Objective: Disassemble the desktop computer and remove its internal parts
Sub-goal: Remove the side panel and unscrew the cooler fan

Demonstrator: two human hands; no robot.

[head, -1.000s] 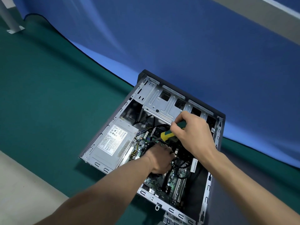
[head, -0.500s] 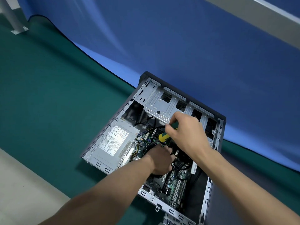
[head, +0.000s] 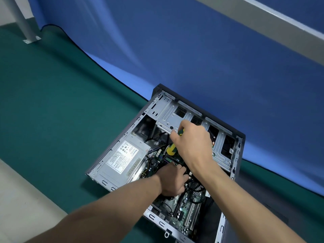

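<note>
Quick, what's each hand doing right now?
Left hand: curled down among the parts inside the case; what it grips, if anything, cannot be told.
Right hand: closed around a screwdriver.

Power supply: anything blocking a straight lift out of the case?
Nothing visible lies on the power supply; its labelled top is bare. Both hands work beside it: left hand on the motherboard, right hand holding the screwdriver. Cable connections are unclear.
</note>
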